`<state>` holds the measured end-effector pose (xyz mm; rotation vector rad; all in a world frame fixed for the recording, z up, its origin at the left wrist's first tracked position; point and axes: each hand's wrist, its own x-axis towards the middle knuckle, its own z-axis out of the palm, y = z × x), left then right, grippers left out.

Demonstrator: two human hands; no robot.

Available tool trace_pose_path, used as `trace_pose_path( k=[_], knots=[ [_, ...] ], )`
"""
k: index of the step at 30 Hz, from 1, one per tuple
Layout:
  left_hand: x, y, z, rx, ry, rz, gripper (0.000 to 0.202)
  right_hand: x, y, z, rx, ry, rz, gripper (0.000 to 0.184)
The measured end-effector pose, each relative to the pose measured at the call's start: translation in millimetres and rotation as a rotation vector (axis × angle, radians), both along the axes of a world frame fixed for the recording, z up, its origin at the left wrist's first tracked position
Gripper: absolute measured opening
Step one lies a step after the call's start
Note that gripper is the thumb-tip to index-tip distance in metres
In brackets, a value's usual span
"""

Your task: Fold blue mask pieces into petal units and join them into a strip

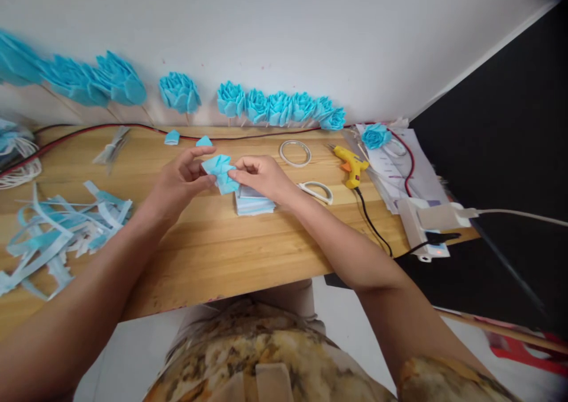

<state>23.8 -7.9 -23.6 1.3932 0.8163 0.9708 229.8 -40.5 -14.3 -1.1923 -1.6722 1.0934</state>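
Folding seems to be the step in hand: the left hand [180, 176] and right hand [262, 176] are pinching a creased blue fabric piece [220, 170] between fingertips, just left of frame centre; the next move is probably calling for keeping both pinches firm.

A glue gun [354, 165], artificial flowers [180, 92] and blue strips [49, 252] mark a craft workspace.

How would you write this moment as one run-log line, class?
left hand: holds folded blue piece | right hand: pinches same piece | sheet stack: on wooden table | yellow glue gun: lying unheld
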Motion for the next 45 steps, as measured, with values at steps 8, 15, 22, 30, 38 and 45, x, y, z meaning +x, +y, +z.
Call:
trace_pose_path(
  k=[8, 15, 22, 30, 38, 45],
  knots=[
    [5.4, -5.5, 9.6, 0.010, -0.020, 0.026, 0.049, 1.0, -1.3, 7.1, -0.056, 0.073, 0.006, 0.038],
    [7.5, -9.1, 7.6, 0.037, -0.011, 0.036, 0.048, -1.1, -2.4, 5.3, -0.059, 0.005, -0.001, 0.037],
    [9.2, -10.4, 8.3, 0.031, -0.068, -0.025, 0.051, -0.7, -1.1, 3.5, -0.015, -0.067, -0.015, 0.030],
    [6.5, -6.8, 6.9, 0.032, -0.073, 0.013, 0.052, 0.9, 0.9, 8.9, -0.102, 0.115, -0.067, 0.030],
    [4.1, -5.2, 5.0, 0.011, -0.061, 0.001, 0.051, 0.3, 2.2, 5.5, -0.065, 0.101, -0.084, 0.029],
    [5.9, -5.9, 1.3, 0.009, -0.011, -0.025, 0.056, -1.4, -1.3, 6.2, -0.065, 0.069, -0.053, 0.031]
  ],
)
